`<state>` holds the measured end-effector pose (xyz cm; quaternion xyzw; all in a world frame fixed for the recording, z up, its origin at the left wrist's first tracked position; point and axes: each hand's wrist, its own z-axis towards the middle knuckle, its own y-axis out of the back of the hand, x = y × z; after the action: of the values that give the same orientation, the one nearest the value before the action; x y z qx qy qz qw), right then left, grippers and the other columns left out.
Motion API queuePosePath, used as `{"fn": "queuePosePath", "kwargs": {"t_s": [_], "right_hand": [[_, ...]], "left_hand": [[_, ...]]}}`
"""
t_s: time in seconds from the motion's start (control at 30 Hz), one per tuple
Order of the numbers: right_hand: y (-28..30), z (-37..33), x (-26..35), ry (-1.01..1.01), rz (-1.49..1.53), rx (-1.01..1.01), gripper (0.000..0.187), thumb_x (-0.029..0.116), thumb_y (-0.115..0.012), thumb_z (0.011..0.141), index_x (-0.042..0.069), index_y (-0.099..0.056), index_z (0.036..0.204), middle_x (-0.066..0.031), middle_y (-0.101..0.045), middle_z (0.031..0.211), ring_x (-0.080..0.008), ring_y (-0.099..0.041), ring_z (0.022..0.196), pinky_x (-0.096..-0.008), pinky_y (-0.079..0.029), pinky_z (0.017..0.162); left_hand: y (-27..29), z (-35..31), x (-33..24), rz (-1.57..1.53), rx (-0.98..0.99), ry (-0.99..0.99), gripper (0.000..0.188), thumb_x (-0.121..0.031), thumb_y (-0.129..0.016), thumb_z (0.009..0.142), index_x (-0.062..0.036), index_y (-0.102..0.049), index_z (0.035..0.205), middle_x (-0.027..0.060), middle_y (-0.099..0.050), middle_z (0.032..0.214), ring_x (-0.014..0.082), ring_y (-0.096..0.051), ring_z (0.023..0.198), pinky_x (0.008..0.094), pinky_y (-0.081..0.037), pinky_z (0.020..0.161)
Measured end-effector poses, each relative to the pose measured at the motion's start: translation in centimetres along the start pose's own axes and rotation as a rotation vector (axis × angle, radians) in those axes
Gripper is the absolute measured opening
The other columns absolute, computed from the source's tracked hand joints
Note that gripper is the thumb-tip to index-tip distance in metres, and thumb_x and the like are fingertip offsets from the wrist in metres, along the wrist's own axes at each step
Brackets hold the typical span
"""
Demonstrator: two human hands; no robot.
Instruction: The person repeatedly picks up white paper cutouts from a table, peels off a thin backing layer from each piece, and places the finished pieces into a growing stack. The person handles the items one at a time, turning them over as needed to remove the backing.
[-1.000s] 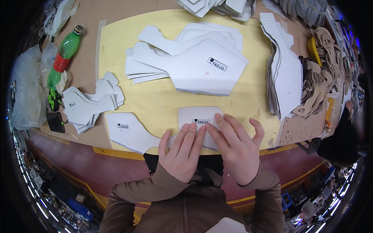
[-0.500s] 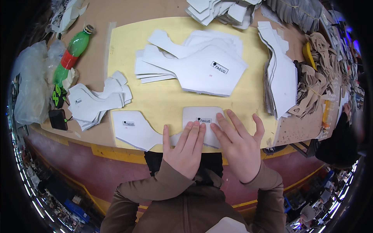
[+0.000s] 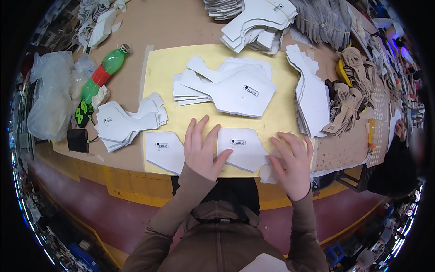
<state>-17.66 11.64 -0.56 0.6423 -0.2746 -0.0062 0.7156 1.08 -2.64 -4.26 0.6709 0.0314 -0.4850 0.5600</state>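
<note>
A white shoe-upper piece (image 3: 240, 152) with a dark printed label lies on a yellow sheet (image 3: 199, 122) near the table's front edge. My left hand (image 3: 201, 154) is open, fingers spread, its thumb touching that piece's left side. My right hand (image 3: 292, 163) is open too, fingers apart and bent at the piece's right end, partly hiding it. Beside the right thumb, a pale, thin bit (image 3: 268, 174) reaches the table edge; I cannot tell whether it belongs to the piece. Another labelled white piece (image 3: 164, 149) lies left, partly behind my left hand. Beyond rests a stack of similar pieces (image 3: 240, 90).
More white pieces lie left (image 3: 127, 120) and right (image 3: 312, 97). A green bottle (image 3: 108, 63), a black box-shaped object (image 3: 78, 140) and plastic bags (image 3: 52, 99) occupy the left side. Beige bundled parts (image 3: 346, 106) sit at right, grey bundles (image 3: 324, 22) at the back.
My hands have moved apart, the left going leftward and up, the right slightly rightward. The label between them is now uncovered. The whole view has shifted a little.
</note>
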Motion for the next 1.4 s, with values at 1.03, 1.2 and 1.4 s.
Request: {"fn": "queuePosePath", "kwargs": {"t_s": [1.03,1.2,1.4], "right_hand": [[-1.0,-6.8,-5.7,-0.684,1.446,-0.488,0.037,0.001,-0.055,0.095,-0.012,-0.06,0.129,-0.0134,-0.073,0.099,-0.0152,-0.067,0.067,-0.0248,-0.055,0.068],[-1.0,-6.2,-4.5,-0.653,1.587,-0.622,0.037,0.002,-0.056,0.095,-0.011,-0.059,0.129,-0.0129,-0.073,0.094,-0.0154,-0.065,0.063,-0.0257,-0.054,0.066],[-1.1,-4.3,0.6,-0.386,1.825,-0.558,0.038,0.005,-0.057,0.092,-0.01,-0.057,0.127,-0.0159,-0.071,0.097,-0.0164,-0.064,0.063,-0.0262,-0.054,0.062]], "left_hand": [[-1.3,1.1,-1.7,-0.303,0.296,-0.235,0.044,-0.009,-0.064,0.091,-0.0019,-0.058,0.134,0.0172,-0.06,0.132,0.0352,-0.054,0.122,0.0408,-0.041,0.106],[-1.0,2.0,-2.2,-0.273,0.405,-0.228,0.032,-0.01,-0.067,0.09,-0.0027,-0.065,0.121,0.0137,-0.065,0.117,0.0318,-0.058,0.111,0.0385,-0.044,0.101],[2.4,1.4,-0.8,-0.673,0.611,0.121,0.021,-0.009,-0.065,0.095,-0.0005,-0.064,0.114,0.005,-0.064,0.098,0.0171,-0.063,0.092,0.0284,-0.049,0.084]]}}
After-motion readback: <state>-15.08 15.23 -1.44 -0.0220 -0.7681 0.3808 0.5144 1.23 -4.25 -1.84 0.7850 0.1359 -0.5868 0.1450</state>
